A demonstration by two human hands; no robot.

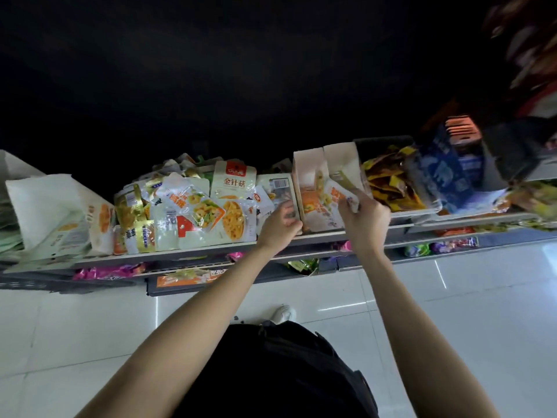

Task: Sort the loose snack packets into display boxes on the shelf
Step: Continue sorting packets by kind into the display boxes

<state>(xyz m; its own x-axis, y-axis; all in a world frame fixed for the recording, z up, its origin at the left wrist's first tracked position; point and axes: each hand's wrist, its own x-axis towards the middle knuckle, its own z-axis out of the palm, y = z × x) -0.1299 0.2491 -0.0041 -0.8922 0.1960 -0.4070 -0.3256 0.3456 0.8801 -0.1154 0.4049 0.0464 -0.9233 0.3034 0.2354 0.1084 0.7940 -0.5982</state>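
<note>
A heap of loose snack packets, white with yellow and orange prints, lies on the shelf at centre left. Right of it stands an open cardboard display box holding orange-printed packets. My left hand grips the left front edge of that box, fingers curled round it. My right hand pinches a white and orange snack packet at the box's open front, with the packet partly inside the box.
A white display box lies tipped at the shelf's left end. Right of the open box sit a tray of yellow packets and a blue carton. Lower shelves hold pink and green packets. White tiled floor below.
</note>
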